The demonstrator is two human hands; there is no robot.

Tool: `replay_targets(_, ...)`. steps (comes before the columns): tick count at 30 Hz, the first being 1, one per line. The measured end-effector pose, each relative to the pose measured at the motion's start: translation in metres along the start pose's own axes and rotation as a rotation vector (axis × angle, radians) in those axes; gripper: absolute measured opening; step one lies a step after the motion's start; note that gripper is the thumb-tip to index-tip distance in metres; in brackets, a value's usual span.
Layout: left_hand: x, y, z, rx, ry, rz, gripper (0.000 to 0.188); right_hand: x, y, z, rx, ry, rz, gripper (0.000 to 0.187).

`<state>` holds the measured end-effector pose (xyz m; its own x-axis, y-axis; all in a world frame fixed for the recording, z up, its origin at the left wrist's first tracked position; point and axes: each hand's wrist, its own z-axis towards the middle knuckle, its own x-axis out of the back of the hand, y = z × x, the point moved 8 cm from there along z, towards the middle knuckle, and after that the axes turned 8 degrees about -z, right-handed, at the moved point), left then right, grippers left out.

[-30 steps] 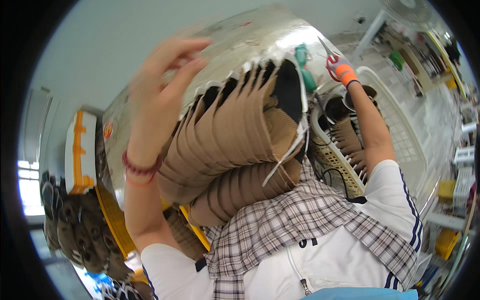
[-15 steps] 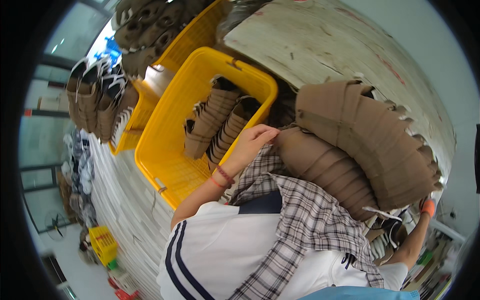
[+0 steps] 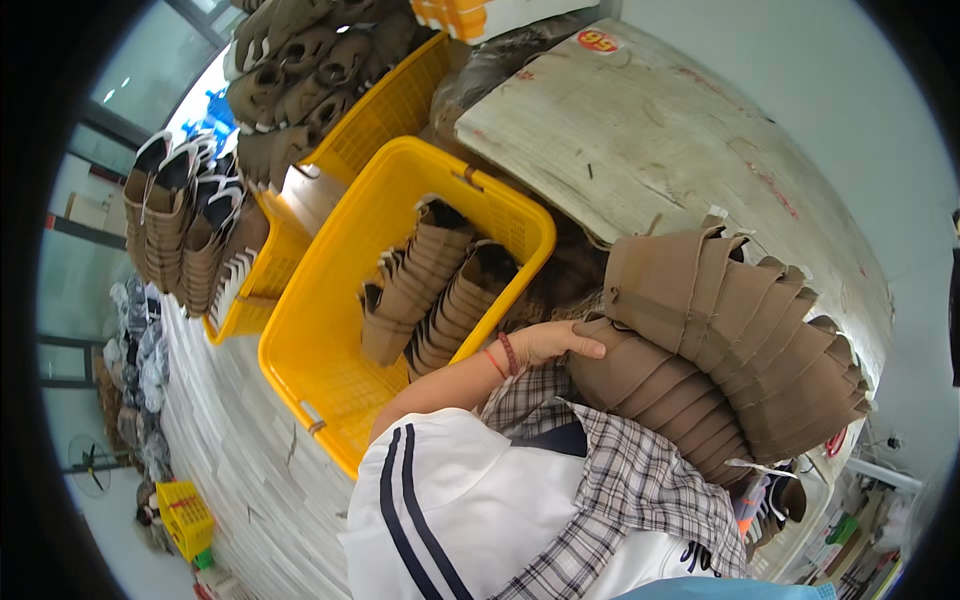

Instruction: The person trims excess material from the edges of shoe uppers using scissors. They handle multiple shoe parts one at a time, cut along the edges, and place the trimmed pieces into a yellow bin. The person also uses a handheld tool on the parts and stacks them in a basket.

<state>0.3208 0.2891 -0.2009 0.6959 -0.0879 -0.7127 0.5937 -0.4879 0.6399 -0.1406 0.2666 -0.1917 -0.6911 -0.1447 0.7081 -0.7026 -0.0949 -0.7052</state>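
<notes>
My left hand (image 3: 562, 342) grips the near-left end of a curved stack of brown shoe uppers (image 3: 665, 400), its thumb on top and the fingers hidden under the stack. The stack lies against my plaid-covered front. A second nested stack of brown shoe uppers (image 3: 735, 330) rests just beyond it, at the edge of a worn pale tabletop (image 3: 620, 130). My right hand cannot be made out; a blurred orange patch (image 3: 746, 520) shows low beside the stack's right end, and the stack and my clothing hide what is around it.
Left of me stands a yellow plastic crate (image 3: 325, 310) with two stacks of brown uppers (image 3: 425, 290) inside. Behind it, more yellow crates (image 3: 375, 105) hold piled brown shoes (image 3: 315, 75) and upright uppers (image 3: 185, 235). A white-and-orange box (image 3: 510, 15) sits at the table's far end.
My left hand has shifted from the stack's edge to a grip around its end. My right arm, stretched out at the right before, has drawn back out of sight. The view has shifted slightly.
</notes>
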Motion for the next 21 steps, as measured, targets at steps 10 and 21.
replay_targets(10,-0.029,0.032,-0.012,-0.288,-0.017,-0.134,0.049,-0.017,-0.181,0.039,-0.037,-0.164,0.404,0.057)
replay_targets(21,-0.049,0.126,-0.134,-0.791,0.172,0.0,0.043,0.006,-0.286,0.093,0.519,-0.13,0.402,0.076)
